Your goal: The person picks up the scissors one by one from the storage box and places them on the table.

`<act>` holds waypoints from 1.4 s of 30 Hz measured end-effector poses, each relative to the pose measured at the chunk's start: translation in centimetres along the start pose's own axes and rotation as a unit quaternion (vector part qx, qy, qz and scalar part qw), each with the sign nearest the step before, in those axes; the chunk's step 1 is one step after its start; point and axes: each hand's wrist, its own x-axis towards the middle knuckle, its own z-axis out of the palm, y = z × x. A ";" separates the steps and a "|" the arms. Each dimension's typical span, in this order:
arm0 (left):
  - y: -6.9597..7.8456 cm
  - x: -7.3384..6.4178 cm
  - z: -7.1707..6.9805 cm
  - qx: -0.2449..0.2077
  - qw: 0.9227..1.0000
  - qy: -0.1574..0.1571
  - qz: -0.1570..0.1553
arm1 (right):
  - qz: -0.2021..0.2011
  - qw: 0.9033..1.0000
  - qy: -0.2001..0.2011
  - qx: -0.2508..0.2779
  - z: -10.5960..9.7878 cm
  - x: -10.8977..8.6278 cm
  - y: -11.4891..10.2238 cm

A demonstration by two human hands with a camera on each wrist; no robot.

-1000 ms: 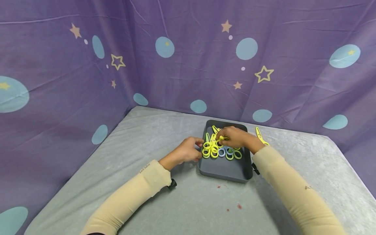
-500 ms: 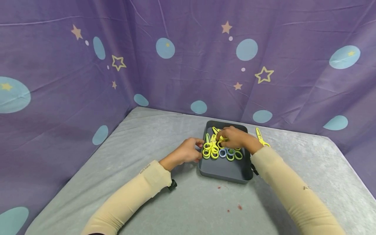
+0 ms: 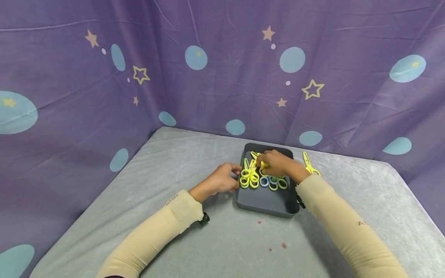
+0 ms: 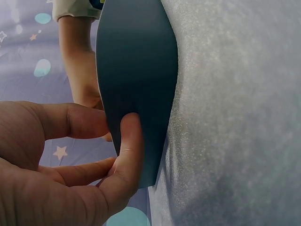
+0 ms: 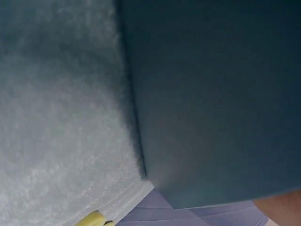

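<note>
A dark grey tray (image 3: 267, 200) holds several pairs of yellow, green and blue craft scissors, bunched toward its far half. My left hand (image 3: 222, 177) is at the tray's left side; the left wrist view shows one fingertip against the outer wall (image 4: 141, 70) and other digits passing behind the rim, so it pinches the wall. Inside the tray, my right hand (image 3: 275, 162) bends over the pile, its fingers on yellow scissors (image 3: 263, 168) whose blades it partly covers. Beside them lie other yellow scissors (image 3: 253, 175) and blue-handled scissors (image 3: 264, 181).
One pair of yellow scissors (image 3: 309, 164) lies on the grey cloth-covered table (image 3: 194, 154), right of the tray, near my right forearm. A purple patterned curtain (image 3: 222, 77) rises at the back and left. Small red marks (image 3: 283, 245) dot the cloth in front of the tray.
Under my right hand, the yellow scissors' handle has come down slightly into the pile. The right forearm has shifted a little left. My left hand stays at the tray wall.
</note>
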 end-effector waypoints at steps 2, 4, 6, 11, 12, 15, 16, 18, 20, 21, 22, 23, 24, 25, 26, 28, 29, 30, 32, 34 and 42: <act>0.0 0.0 0.0 0.001 1.000 -0.001 0.000 | 0.002 1.000 -0.002 -0.003 0.1 -0.1 0.0; -0.1 0.0 0.0 0.000 1.000 -0.001 0.000 | 0.003 1.000 -0.003 -0.009 0.3 -0.1 -0.1; -0.1 0.0 0.1 0.002 1.000 -0.002 0.000 | 0.003 1.000 -0.003 -0.015 0.4 -0.2 -0.2; 0.0 0.1 0.1 0.002 1.000 -0.003 0.002 | 0.016 1.000 -0.005 -0.020 0.5 -0.6 -0.3; -0.1 0.1 0.2 0.002 1.000 -0.003 0.002 | 0.019 1.000 -0.004 -0.020 0.5 -0.6 -0.3; 0.0 0.1 0.2 0.005 1.000 0.000 0.000 | 0.021 1.000 0.001 -0.020 0.4 -0.9 -0.4; 0.0 0.1 0.2 0.006 1.000 0.001 -0.001 | 0.021 1.000 0.003 -0.021 0.4 -0.9 -0.4; -0.1 0.1 0.2 0.007 1.000 0.002 -0.003 | 0.022 0.999 0.012 -0.028 0.4 -1.1 -0.4; 0.0 0.1 0.2 0.006 1.000 0.002 -0.005 | 0.021 0.999 0.024 -0.031 0.4 -1.3 -0.4; 0.0 0.1 0.2 0.006 1.000 0.001 -0.005 | 0.020 0.999 0.031 -0.032 0.3 -1.4 -0.5; 0.1 0.1 0.2 0.007 1.000 0.001 -0.006 | 0.019 0.999 0.038 -0.032 0.2 -1.5 -0.5; 0.1 0.0 0.2 0.006 1.000 0.001 -0.006 | 0.018 0.998 0.045 -0.032 0.1 -1.6 -0.6; 0.1 0.0 0.2 0.006 1.000 0.001 -0.007 | 0.016 0.998 0.051 -0.033 -0.1 -1.7 -0.7; 0.2 0.0 0.2 0.005 1.000 0.001 -0.007 | 0.013 0.998 0.057 -0.032 -0.2 -1.9 -0.7; 0.2 -0.1 0.1 0.005 1.000 0.001 -0.007 | 0.010 0.997 0.063 -0.034 -0.3 -1.9 -0.7; 0.2 -0.1 0.1 0.004 1.000 0.001 -0.006 | 0.007 0.996 0.075 -0.041 -0.5 -2.1 -0.7; 0.2 -0.1 0.1 0.003 1.000 0.000 -0.005 | 0.005 0.995 0.083 -0.046 -0.5 -2.2 -0.7; 0.2 -0.1 0.1 0.003 1.000 -0.001 -0.004 | 0.002 0.995 0.092 -0.051 -0.4 -2.2 -0.6; 0.1 -0.1 0.0 0.003 1.000 -0.003 -0.003 | 0.000 0.992 0.107 -0.061 -0.4 -2.4 -0.5; 0.1 -0.1 0.0 0.002 1.000 -0.004 -0.001 | 0.000 0.990 0.121 -0.069 -0.4 -2.5 -0.4; 0.1 -0.1 0.0 0.002 1.000 -0.002 0.000 | 0.044 0.986 0.141 -0.080 -1.1 -3.3 0.0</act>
